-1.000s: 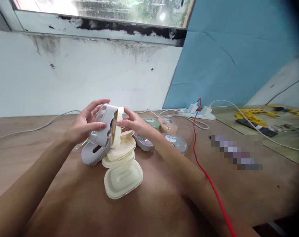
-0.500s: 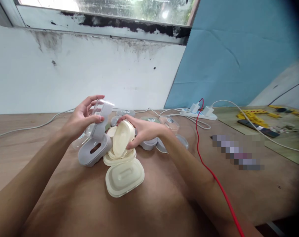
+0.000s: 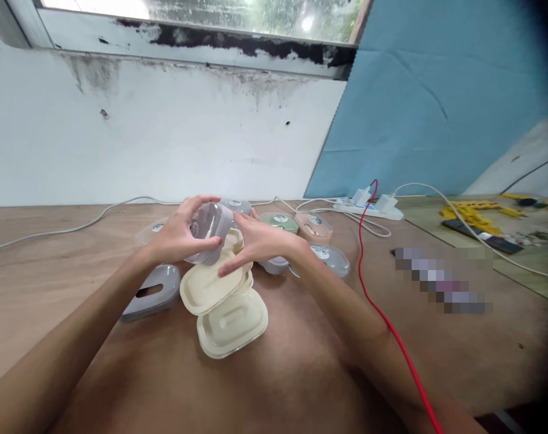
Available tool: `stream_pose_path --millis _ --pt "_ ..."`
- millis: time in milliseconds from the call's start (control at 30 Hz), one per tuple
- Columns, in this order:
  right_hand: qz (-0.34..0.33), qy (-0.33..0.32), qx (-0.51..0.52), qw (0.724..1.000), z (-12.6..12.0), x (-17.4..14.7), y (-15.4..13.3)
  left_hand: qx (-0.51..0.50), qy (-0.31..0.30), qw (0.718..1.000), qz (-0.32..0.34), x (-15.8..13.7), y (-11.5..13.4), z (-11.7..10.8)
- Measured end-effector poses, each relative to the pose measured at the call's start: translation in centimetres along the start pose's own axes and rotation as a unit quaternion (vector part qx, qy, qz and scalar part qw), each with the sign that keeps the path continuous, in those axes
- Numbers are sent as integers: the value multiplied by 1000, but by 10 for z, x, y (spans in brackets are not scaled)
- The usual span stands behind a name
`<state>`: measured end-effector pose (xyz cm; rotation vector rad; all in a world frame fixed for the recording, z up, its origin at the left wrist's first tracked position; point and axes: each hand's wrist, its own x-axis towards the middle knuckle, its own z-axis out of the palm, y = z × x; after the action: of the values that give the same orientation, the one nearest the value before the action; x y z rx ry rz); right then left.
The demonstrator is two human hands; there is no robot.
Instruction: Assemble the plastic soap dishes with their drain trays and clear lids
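Observation:
My left hand [image 3: 190, 229] grips a clear-and-grey plastic container [image 3: 208, 232], tilted above the pile, thumb along its lower side. Over the cream plastic pieces is my right hand [image 3: 255, 238], fingers apart beside the container's right edge; whether they touch it I cannot tell. Its thumb lies over a cream oval tray [image 3: 208, 286], which leans on other cream pieces. In front, a cream lid-like piece [image 3: 232, 322] with a raised oblong middle lies flat. A grey piece with an oblong slot [image 3: 163, 286] rests left of the cream ones, partly behind my left forearm.
Behind my hands stand a green-lidded container [image 3: 279, 222], a peach one [image 3: 314, 226] and a clear lid [image 3: 330, 260]. A red cable [image 3: 391, 322] runs past my right forearm from a white power strip [image 3: 368, 208]. Yellow parts [image 3: 470, 218] lie far right.
My left hand has moved right with the container, off the slotted grey piece, which now sits further left. My right hand has let go of the cream tray, which now lies lower, leaning on the pile.

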<state>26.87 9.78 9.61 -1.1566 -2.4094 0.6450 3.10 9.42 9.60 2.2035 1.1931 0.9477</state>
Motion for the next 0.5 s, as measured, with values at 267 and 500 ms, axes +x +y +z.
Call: stream_pose_path --millis 267,500 --pt "101 -28 -32 994 -18 -5 -1 -44 -2 989 -139 7 -7 -12" --pt "217 -65 -104 968 -49 -15 42 166 -5 967 -192 12 -39 -34"
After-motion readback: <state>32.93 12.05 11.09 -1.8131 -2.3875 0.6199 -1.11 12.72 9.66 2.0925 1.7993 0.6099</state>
